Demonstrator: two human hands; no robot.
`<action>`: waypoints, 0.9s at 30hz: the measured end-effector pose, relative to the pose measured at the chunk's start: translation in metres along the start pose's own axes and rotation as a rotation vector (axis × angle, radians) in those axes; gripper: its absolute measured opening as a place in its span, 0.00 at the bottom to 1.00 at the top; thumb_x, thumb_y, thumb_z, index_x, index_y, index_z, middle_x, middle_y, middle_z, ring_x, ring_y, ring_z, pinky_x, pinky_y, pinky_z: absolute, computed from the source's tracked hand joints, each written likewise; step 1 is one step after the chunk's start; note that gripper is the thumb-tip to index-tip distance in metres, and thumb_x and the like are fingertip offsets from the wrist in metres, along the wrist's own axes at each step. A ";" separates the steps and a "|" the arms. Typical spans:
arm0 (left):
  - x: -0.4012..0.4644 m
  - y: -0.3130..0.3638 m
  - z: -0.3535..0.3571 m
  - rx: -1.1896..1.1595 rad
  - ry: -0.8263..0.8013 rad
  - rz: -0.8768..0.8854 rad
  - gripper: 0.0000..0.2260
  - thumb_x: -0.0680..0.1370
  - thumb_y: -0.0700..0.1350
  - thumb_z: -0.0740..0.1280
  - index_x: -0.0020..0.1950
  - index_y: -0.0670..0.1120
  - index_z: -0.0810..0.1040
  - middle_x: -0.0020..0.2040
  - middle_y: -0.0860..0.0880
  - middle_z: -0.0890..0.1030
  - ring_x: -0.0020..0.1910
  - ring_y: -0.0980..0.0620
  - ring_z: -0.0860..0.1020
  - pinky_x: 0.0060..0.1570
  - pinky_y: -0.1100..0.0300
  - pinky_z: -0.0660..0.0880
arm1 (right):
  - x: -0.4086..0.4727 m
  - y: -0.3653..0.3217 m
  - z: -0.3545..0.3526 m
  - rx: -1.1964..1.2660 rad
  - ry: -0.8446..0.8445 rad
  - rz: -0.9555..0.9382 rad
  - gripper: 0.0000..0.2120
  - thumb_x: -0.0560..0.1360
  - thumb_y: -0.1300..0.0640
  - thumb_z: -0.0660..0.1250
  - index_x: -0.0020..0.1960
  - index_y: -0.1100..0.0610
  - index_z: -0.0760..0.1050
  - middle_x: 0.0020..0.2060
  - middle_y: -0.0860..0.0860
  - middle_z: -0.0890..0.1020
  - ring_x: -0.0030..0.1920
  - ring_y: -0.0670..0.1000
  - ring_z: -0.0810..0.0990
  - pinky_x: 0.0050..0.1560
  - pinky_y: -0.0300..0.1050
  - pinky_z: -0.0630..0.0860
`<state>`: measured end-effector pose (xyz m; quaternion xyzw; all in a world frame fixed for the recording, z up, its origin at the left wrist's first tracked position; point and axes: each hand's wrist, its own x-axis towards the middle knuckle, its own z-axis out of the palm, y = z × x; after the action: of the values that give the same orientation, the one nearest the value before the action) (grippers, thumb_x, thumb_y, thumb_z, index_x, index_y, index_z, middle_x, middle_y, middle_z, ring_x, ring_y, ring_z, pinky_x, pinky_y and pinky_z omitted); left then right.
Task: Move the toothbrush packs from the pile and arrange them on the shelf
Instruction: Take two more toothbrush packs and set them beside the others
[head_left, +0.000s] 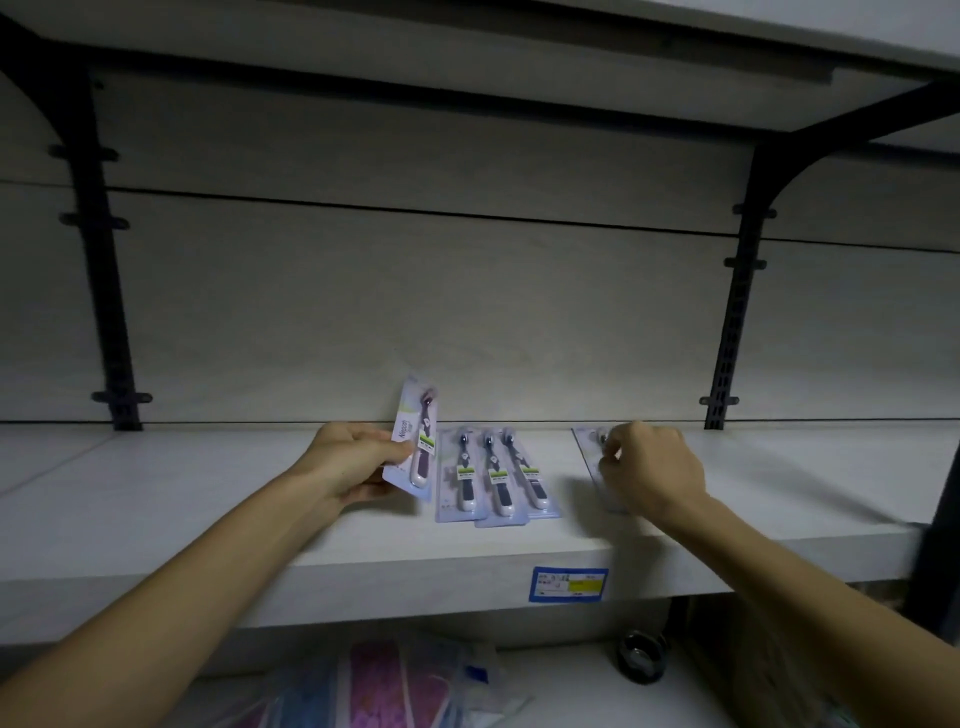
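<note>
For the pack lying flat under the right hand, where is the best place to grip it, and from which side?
Probably its near short edge, approached from the shelf front. The pack lies flat on the shelf, so a thumb-and-finger pinch under that thin card edge should lift it. The right hand covers most of it.

A: The shelf (208, 499) at mid frame?
B: Pale board with a faint wood grain, matt and smooth. The back panel (415, 291) looks the same.
A: The brackets (98, 260) at left and right?
B: Dark metal, matt.
A: And the packs (496, 478)?
B: Card backs under clear, glossy plastic blisters. The label (569, 584) on the shelf edge looks like printed paper.
</note>
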<state>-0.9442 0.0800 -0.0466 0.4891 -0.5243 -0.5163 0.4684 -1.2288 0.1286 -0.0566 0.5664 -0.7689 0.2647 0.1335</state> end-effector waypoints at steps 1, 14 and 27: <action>0.000 0.000 -0.002 0.010 0.003 0.002 0.09 0.72 0.34 0.71 0.51 0.36 0.80 0.45 0.39 0.84 0.40 0.45 0.83 0.46 0.53 0.80 | 0.000 -0.005 0.001 0.024 0.010 -0.019 0.08 0.71 0.60 0.64 0.46 0.57 0.80 0.43 0.55 0.83 0.45 0.57 0.79 0.41 0.50 0.80; 0.006 -0.009 -0.027 0.173 0.070 -0.005 0.06 0.71 0.34 0.71 0.43 0.38 0.75 0.43 0.36 0.82 0.40 0.42 0.82 0.47 0.48 0.81 | 0.002 -0.060 0.016 0.154 0.013 -0.126 0.08 0.73 0.60 0.64 0.48 0.56 0.81 0.42 0.55 0.84 0.42 0.56 0.80 0.42 0.51 0.80; 0.011 -0.005 -0.042 0.786 0.270 0.075 0.10 0.69 0.51 0.72 0.46 0.47 0.80 0.47 0.50 0.80 0.47 0.49 0.77 0.41 0.62 0.69 | 0.014 -0.076 0.018 0.191 -0.003 -0.159 0.09 0.76 0.58 0.63 0.50 0.56 0.81 0.45 0.55 0.84 0.44 0.55 0.80 0.40 0.44 0.75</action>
<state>-0.9030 0.0651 -0.0505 0.6747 -0.6325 -0.1908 0.3291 -1.1601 0.0913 -0.0450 0.6359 -0.6932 0.3245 0.0985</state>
